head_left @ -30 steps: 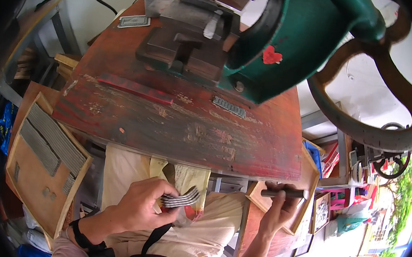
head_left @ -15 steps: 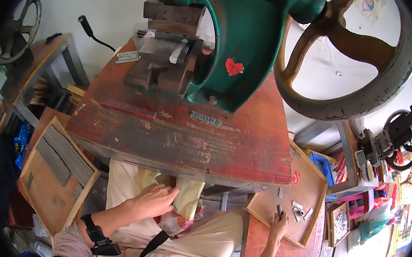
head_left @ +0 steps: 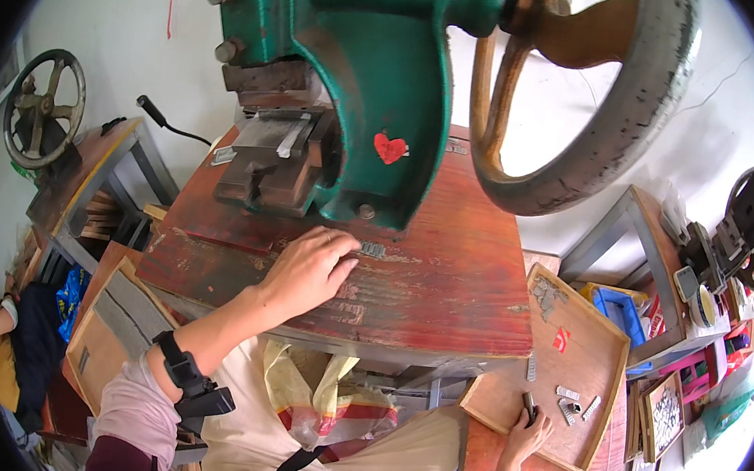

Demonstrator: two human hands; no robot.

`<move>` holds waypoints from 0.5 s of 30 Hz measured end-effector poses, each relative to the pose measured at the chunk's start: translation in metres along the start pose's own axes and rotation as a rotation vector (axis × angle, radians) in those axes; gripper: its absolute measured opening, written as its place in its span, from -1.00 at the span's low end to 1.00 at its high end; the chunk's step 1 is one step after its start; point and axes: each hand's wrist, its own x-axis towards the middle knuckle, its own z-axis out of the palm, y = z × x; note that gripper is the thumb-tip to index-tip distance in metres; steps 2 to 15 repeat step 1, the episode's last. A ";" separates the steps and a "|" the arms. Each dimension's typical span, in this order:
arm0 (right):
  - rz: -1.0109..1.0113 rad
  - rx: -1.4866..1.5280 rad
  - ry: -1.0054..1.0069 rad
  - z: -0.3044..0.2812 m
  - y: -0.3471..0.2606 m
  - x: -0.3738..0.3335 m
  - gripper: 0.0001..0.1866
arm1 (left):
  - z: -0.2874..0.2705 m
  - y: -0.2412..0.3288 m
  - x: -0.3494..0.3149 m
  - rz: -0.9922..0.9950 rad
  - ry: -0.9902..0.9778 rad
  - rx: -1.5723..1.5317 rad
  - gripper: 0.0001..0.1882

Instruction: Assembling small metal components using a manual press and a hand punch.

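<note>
My left hand (head_left: pixel 307 270) is over the red wooden bench top, fingers bent forward and thumb apart from them. Its fingertips reach the left end of a row of small grey metal pieces (head_left: pixel 373 249) and partly cover it. I cannot make out a grip there. Down at the right, my right hand (head_left: pixel 528 439) is closed on a short dark bar-like piece (head_left: pixel 528 410), by the near edge of a wooden tray (head_left: pixel 481 399). Inside that tray, close to the hand, are several small grey metal strips (head_left: pixel 568 393) and a small ring-like piece (head_left: pixel 574 407).
A green hand press (head_left: pixel 382 74) with a large handwheel (head_left: pixel 570 185) stands on the bench top (head_left: pixel 443 304). Left of my lap is another wooden tray (head_left: pixel 96 372) with grey strips. A yellowish plastic bag (head_left: pixel 327 402) lies between my legs.
My left hand has moved up from my lap onto the bench top, to the row of metal pieces. My right hand stays by the tray with the dark piece. The view has shifted.
</note>
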 end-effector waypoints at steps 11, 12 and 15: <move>0.009 0.008 0.006 0.000 0.001 -0.002 -0.70 | 0.006 -0.003 0.004 0.009 0.014 0.043 -0.81; 0.009 0.008 0.006 0.000 0.001 -0.002 -0.70 | 0.006 -0.003 0.004 0.009 0.014 0.043 -0.81; 0.009 0.008 0.006 0.000 0.001 -0.002 -0.70 | 0.006 -0.003 0.004 0.009 0.014 0.043 -0.81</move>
